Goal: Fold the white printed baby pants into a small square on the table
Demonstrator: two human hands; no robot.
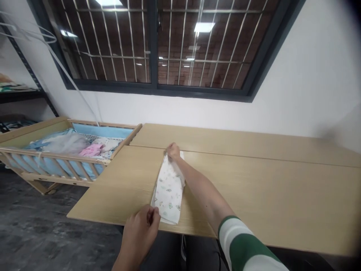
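Gripping the folded white printed fabric cloth (169, 188) at its far end with the right hand (173, 151), pinching its near-left corner with the left hand (141, 227)! Holding it lengthwise on the pale wooden desk (254, 195), up from near the front edge.

1 white cloth (168, 192), small green and brown prints, folded into a narrow strip, flat on the tabletop (262, 195), near end close to its edge
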